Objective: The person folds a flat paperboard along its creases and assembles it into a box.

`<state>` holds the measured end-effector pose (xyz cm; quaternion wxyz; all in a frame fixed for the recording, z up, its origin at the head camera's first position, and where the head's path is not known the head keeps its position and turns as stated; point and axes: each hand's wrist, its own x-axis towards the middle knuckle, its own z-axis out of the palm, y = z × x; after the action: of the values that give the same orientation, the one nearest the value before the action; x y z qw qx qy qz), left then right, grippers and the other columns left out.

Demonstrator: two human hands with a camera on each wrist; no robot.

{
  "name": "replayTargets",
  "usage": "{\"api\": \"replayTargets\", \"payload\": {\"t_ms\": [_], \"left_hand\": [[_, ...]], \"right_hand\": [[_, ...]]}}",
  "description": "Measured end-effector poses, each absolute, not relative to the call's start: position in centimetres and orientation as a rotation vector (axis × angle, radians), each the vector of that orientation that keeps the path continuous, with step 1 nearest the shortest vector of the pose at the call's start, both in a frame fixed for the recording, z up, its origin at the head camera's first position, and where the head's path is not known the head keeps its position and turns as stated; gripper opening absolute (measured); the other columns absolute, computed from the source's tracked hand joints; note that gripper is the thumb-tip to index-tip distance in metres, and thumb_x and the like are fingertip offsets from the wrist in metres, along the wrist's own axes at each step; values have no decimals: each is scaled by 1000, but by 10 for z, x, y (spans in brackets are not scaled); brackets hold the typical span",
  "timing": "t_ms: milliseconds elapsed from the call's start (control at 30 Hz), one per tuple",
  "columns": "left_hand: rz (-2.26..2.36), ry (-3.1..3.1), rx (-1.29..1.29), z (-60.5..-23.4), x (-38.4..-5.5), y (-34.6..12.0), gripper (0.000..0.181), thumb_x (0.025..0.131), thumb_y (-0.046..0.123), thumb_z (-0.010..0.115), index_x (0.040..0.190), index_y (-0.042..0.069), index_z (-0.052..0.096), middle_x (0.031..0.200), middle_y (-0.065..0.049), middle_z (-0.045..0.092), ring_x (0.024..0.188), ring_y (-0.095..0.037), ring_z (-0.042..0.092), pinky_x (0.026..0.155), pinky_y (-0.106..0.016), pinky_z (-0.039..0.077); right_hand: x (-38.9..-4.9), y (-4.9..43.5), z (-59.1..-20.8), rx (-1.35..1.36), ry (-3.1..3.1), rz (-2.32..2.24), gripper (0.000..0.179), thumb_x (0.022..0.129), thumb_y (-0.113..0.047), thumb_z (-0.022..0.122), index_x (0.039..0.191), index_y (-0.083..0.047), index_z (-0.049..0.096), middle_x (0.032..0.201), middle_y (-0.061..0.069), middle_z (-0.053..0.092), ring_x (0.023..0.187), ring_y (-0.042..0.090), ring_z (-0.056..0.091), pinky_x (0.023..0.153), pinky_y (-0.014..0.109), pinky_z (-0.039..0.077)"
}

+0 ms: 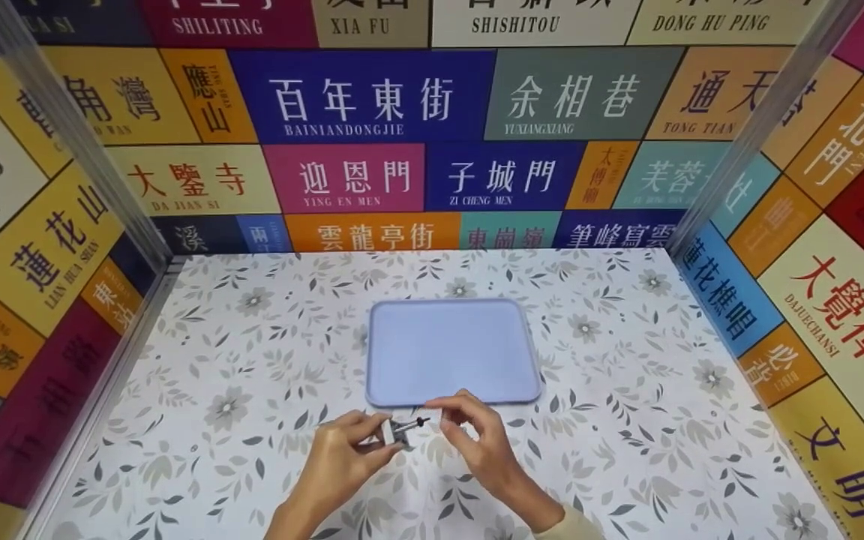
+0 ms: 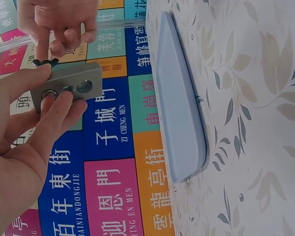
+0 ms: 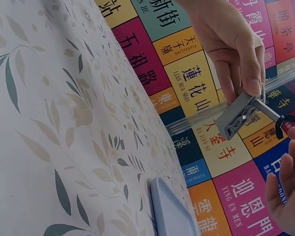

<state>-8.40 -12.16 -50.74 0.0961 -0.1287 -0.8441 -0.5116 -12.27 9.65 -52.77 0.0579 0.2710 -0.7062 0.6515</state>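
My left hand [image 1: 349,450] pinches a small grey metal bracket [image 2: 69,81] between thumb and fingers, above the table in front of the tray. Round holes show along one face of the bracket. A threaded bolt [image 3: 268,110] sticks out of it toward my right hand, with a black wing nut [image 3: 283,124] at its outer end. My right hand [image 1: 477,442] is raised just beside the nut, fingers loosely bent and thumb apart from the index finger. In the left wrist view, the right index fingertip is right at the nut.
A light blue tray [image 1: 451,352] lies on the table just beyond both hands, nothing in it. A white cloth with grey leaves and flowers [image 1: 229,409] covers the table. Panels of colourful lettered signs [image 1: 357,97] wall in the back and both sides.
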Motion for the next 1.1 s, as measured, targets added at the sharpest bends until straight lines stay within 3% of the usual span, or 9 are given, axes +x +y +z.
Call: {"api": "replayTargets", "payload": {"t_ms": [200, 433, 633, 800, 967, 1100], "left_hand": [[-1480, -2477, -409, -508, -84, -121, 34, 77, 4, 86, 109, -4, 75, 86, -8, 69, 76, -5, 67, 68, -16, 65], [-1516, -2438, -446, -509, -84, -120, 35, 76, 4, 86, 108, -5, 75, 86, -9, 69, 77, -10, 70, 70, -16, 65], [-1534, -2443, -458, -508, -83, -120, 35, 78, 5, 85, 109, -6, 74, 87, -9, 69, 79, -12, 71, 72, -16, 64], [-1546, -2464, -450, -508, -83, -119, 35, 79, 5, 84, 110, -7, 74, 89, -10, 69, 80, -18, 73, 73, -16, 64], [-1543, -2468, -451, -508, -82, -118, 34, 79, 5, 85, 109, -6, 74, 89, -12, 70, 79, -15, 72, 72, -16, 64], [-1549, -2470, -450, -507, -83, -119, 34, 79, 5, 85, 110, -6, 74, 89, -11, 69, 79, -15, 72, 73, -16, 64]], "right_hand": [[-121, 96, -525, 613, -2256, 2193, 16, 101, -10, 58, 105, 3, 68, 79, 28, 63, 61, 21, 61, 54, 30, 60], [-121, 94, -525, 682, -2259, 2213, 18, 98, -8, 64, 107, 6, 67, 93, 27, 68, 78, 7, 68, 67, 27, 66], [-123, 94, -527, 823, -2181, 2152, 18, 95, -2, 65, 111, 7, 67, 105, 30, 65, 94, 5, 67, 84, 22, 64], [-123, 94, -528, 883, -2144, 2102, 21, 94, 1, 65, 114, 6, 66, 104, 25, 67, 94, 6, 66, 82, 22, 63], [-123, 95, -529, 900, -2133, 2081, 28, 93, 2, 66, 120, 8, 64, 99, 26, 66, 93, 7, 66, 80, 22, 63], [-124, 95, -530, 932, -2113, 2050, 24, 92, 4, 66, 116, 8, 67, 96, 25, 66, 90, 9, 66, 77, 24, 64]]}}
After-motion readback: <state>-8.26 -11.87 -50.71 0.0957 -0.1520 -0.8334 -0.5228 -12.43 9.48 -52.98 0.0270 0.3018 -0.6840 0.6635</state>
